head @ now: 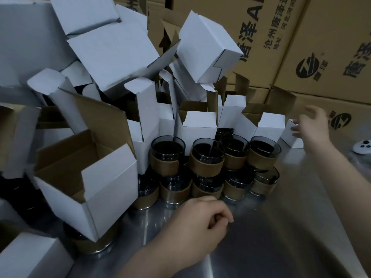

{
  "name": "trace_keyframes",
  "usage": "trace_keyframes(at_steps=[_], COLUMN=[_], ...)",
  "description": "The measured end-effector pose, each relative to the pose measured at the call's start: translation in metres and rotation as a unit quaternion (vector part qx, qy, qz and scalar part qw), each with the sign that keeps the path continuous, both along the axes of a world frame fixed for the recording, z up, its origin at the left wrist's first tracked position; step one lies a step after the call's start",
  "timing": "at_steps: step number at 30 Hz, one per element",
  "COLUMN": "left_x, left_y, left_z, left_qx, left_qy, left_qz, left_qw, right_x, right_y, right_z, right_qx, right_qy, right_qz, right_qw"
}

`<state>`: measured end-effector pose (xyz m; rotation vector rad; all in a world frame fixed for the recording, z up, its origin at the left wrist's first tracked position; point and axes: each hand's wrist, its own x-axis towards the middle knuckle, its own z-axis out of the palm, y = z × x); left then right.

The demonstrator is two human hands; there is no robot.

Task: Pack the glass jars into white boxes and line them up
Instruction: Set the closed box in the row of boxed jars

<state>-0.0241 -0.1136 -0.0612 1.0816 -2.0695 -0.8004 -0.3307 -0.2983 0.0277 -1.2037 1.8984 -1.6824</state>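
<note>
Several dark glass jars [168,157] with brown sleeves stand stacked in two layers at the middle of the steel table [281,227]. A heap of white boxes [112,51] rises behind and to the left, many with open flaps. One open white box [108,187] lies tilted at the front left. My left hand [202,221] hovers just in front of the lower jars, fingers curled, holding nothing. My right hand [312,127] is blurred at the far right, fingers spread, at a small shut white box [290,135]; whether it touches the box I cannot tell.
Large brown shipping cartons [291,37] with black print wall off the back and right. A small white device [362,150] with dark buttons lies at the right edge. Another white box [34,255] sits at the bottom left corner.
</note>
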Motion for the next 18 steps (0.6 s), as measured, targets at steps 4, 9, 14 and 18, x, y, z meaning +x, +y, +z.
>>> trace_keyframes(at_steps=[4,9,14,18], left_x=[0.001,0.002,0.003,0.002], left_y=[0.002,0.003,0.003,0.001], left_z=[0.002,0.003,0.003,0.002], left_qx=[0.006,0.019,0.028,0.042], left_qy=[0.003,0.015,0.024,0.042], left_qz=[0.003,0.001,-0.003,-0.003], left_qw=[1.000,1.000,0.999,0.998], right_x=[0.036,0.055,0.058,0.065], right_y=[0.041,0.071,0.062,0.060], right_z=[0.017,0.009,-0.007,-0.012], right_qx=[-0.045,-0.021,0.023,0.042], right_qy=[-0.158,-0.187,-0.155,-0.145], right_qz=[0.126,0.308,0.268,0.198], right_qw=[0.978,0.933,0.951,0.969])
